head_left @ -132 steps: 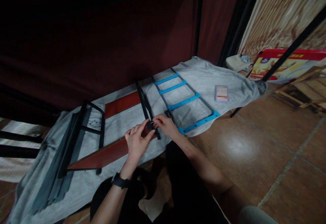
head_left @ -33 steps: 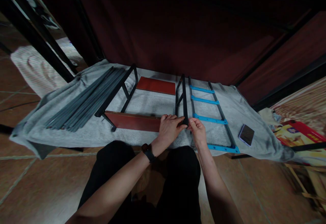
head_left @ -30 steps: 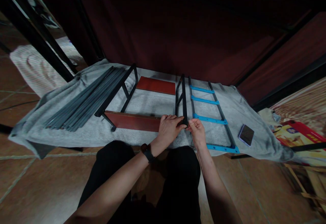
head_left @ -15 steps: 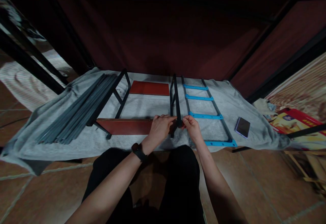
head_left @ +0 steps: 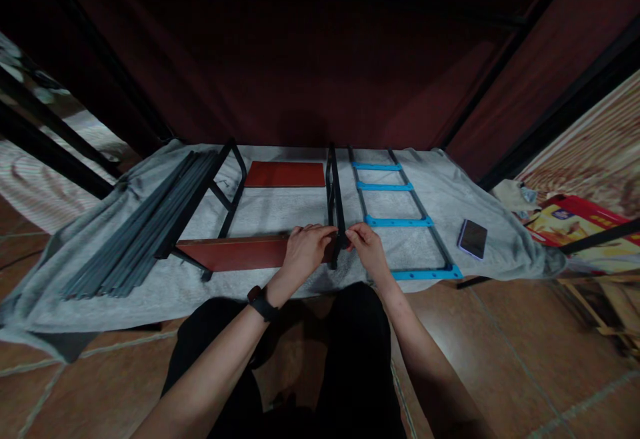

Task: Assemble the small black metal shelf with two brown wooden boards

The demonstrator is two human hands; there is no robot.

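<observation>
My left hand [head_left: 309, 249], with a dark watch [head_left: 263, 302] at the wrist, grips the right end of a reddish-brown board [head_left: 240, 252]. Its fingertips reach the near end of the right black metal frame [head_left: 337, 192]. The board stands on edge between this frame and the left black metal frame [head_left: 195, 206]. On the outer side of the right frame, my right hand [head_left: 367, 247] is closed in a pinch close to the joint. Whatever lies between those fingertips is too small to make out. A second reddish board [head_left: 285, 174] lies flat farther back.
Grey metal tubes [head_left: 140, 232] lie bundled at the left on a grey cloth [head_left: 280, 209]. To the right are a ladder-like frame with blue crossbars [head_left: 400, 222] and a phone [head_left: 473, 238]. A red-yellow box [head_left: 583, 222] stands beyond. A dark red panel [head_left: 300, 79] rises behind.
The view has shifted slightly, so the scene sits a little further left. Both hands keep nearly the same position at the joint of board and frame.
</observation>
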